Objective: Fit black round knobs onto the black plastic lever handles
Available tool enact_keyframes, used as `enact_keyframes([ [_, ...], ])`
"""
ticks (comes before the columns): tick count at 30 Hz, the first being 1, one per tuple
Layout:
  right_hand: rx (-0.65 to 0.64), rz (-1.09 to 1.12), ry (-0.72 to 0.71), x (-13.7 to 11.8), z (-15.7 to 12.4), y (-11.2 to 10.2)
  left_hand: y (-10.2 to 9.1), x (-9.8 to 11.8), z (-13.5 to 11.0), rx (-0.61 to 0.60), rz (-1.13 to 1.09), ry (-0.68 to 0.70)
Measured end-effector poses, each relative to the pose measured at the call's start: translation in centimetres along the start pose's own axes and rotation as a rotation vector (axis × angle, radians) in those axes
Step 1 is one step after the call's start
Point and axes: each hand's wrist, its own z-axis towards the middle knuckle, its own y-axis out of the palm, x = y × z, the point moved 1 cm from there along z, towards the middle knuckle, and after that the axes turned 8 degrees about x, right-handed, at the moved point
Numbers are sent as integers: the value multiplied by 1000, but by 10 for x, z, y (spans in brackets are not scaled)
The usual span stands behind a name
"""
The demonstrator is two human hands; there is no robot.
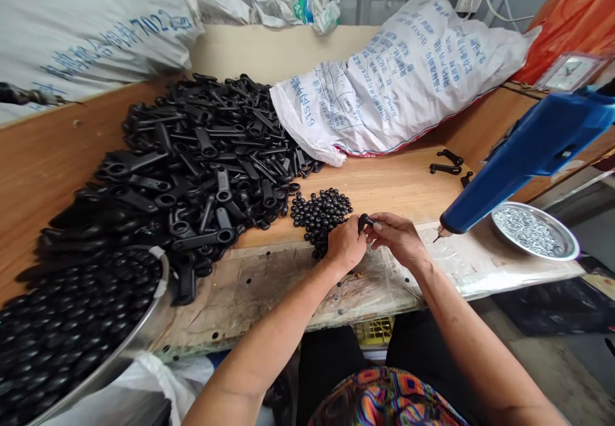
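I hold a small black part [364, 222] just right of the centre of the frame, above the near edge of the surface [250, 285]. My left hand [344, 245] is closed around it, its rounded black end showing above my fingers. My right hand [396, 237] pinches at the part from the other side, fingertips drawn together; my fingers hide much of it, so I cannot tell its full shape.

Just beside my left hand, near the middle of the frame, lies a cluster of small black balls [319, 211]. A big heap of black levers [211, 157] spreads across the left and upper left, and at the lower left a metal basin [139, 343] is full of black rounded pieces [72, 323].

To the right of my right hand, a blue power tool [523, 150] slants down, its thin tip pointing at the surface. Beyond it, at the right, a round metal dish [574, 246] holds silvery fasteners [528, 230]. A printed white sack [403, 73] lies across the upper right of the frame.
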Motion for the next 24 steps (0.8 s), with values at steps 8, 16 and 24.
enact_keyframes([
  [8,31,117,3,11,-7,-6,6,1,-6,27,-2,62],
  [16,62,147,-8,17,-8,-10,7,4,-9,8,193,150],
  [24,131,191,50,18,-10,-7,16,5,-12,79,234,179],
])
